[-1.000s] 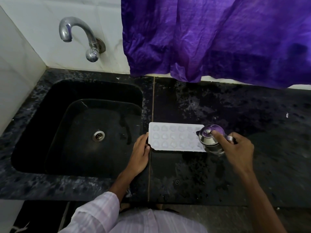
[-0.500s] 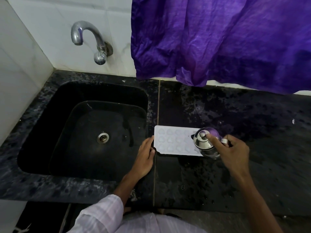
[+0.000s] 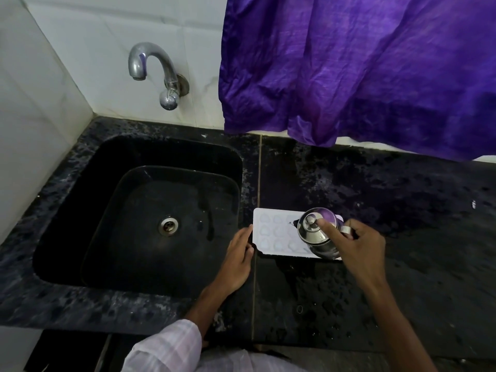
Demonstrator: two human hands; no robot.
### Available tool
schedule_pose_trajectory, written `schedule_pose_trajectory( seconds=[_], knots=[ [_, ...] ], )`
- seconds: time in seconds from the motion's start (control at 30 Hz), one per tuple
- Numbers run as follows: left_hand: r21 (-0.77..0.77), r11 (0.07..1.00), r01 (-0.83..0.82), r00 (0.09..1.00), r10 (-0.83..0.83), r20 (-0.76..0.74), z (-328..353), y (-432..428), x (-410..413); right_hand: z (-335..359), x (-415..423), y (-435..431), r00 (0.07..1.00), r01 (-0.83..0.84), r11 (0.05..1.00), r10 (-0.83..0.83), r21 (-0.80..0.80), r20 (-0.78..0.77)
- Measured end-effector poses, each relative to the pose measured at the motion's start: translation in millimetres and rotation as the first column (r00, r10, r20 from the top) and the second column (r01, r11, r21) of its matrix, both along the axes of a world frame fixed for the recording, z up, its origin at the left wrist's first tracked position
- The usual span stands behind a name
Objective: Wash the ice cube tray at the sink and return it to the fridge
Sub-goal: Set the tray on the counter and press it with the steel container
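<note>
A flat white plastic ice cube tray [image 3: 273, 233] with little heart-shaped cups lies on the dark speckled stone bench [image 3: 402, 237], just to the right of the black square sink [image 3: 112, 210]. The tray's left end sits close to the thin seam line in the bench, next to the sink's right rim.

The left hand [image 3: 239, 256] rests on the bench at the tray's left end. Its fingertips touch the tray's edge. The fingers are loose and lie along that edge, not curled around anything, so this grip is released.

The right hand [image 3: 357, 248] holds a small shiny steel pot with a lid and a round knob [image 3: 315, 233]. The pot hangs over the right part of the tray and hides that part. The fingers are clenched on the pot's handle, and one finger reaches over the lid, near the knob. The pot's small spout points left, toward the tray's cups. I cannot tell if water is coming out.

The sink has a round metal drain [image 3: 168, 226] in the middle and looks wet. A curved silver tap [image 3: 153, 68] sticks out of the white tiled wall [image 3: 94, 49] behind the sink. A big purple cloth [image 3: 362, 71] hangs down behind the tray, over the back of the bench. The bench in front of the tray has wet spots. A pale striped sleeve [image 3: 166, 350] shows on the left arm.
</note>
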State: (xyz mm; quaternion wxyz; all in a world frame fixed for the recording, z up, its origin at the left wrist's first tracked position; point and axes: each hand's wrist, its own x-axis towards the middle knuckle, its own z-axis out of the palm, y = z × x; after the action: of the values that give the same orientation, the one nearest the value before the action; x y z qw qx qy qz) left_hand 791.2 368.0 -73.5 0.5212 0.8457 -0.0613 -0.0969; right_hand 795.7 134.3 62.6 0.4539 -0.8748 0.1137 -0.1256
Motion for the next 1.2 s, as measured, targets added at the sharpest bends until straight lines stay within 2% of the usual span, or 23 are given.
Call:
schedule_pose_trajectory(
  seconds=[0.37, 1.2],
  knots=[
    [0.002, 1.000, 0.010, 0.999, -0.010, -0.052, -2.1, 2.8, 0.5, -3.2, 4.0, 19.1, 1.000, -0.025, 1.000, 0.025, 0.001, -0.009],
    [-0.016, 1.000, 0.017, 0.998, -0.018, -0.067, 1.5, 4.9, 1.4, -8.3, -22.1, 20.7, 0.999, -0.029, 1.000, 0.029, 0.005, -0.035]
  ],
)
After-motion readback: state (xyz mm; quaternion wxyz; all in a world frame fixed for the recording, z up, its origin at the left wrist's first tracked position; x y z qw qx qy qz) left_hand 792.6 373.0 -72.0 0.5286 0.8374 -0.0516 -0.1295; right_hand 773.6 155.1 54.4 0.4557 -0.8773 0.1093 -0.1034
